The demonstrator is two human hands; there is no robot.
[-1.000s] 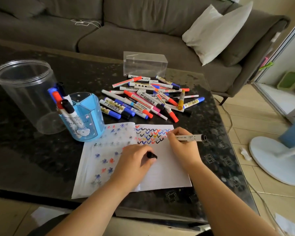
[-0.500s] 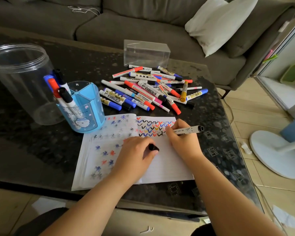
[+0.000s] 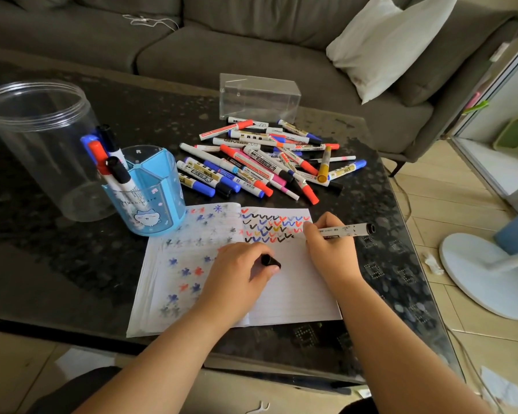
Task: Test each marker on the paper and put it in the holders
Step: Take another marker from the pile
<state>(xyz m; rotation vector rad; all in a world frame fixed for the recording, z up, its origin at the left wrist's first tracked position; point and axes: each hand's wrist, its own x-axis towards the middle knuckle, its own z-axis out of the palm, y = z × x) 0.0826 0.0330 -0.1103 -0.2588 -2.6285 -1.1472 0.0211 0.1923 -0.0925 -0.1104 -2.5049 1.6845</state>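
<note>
**Marker testing in progress: one pen at the page, most of the pile untested**

The right hand [image 3: 331, 252] pinches an uncapped white marker [image 3: 346, 229] between thumb and curled fingers, its barrel lying nearly level and pointing toward the right edge of the surface [image 3: 371, 162]. Its tip is hidden behind the hand, at the right end of the rows of check marks on the open notebook [image 3: 296, 297], so contact with the paper cannot be confirmed. The left hand [image 3: 237, 273] rests on the notebook, its fingers curled round the black cap [image 3: 270, 261].

The notebook lies near the front edge of the surface. The right-hand page carries several rows of black, blue and red checks; the left-hand page shows coloured blots. Behind it, toward the far edge, lies a loose pile of markers [image 3: 263, 162], still capped.

Progress, judged from the layout: early. The blue divided holder [image 3: 150, 201], toward the left of the notebook, contains only four markers [image 3: 108, 156], all in one compartment. The large clear jar [image 3: 42, 138] at the left edge and the clear box [image 3: 259, 98] near the far edge appear to hold none. The marker in hand remains to be capped and stowed, and the pile remains to be tested and sorted.
</note>
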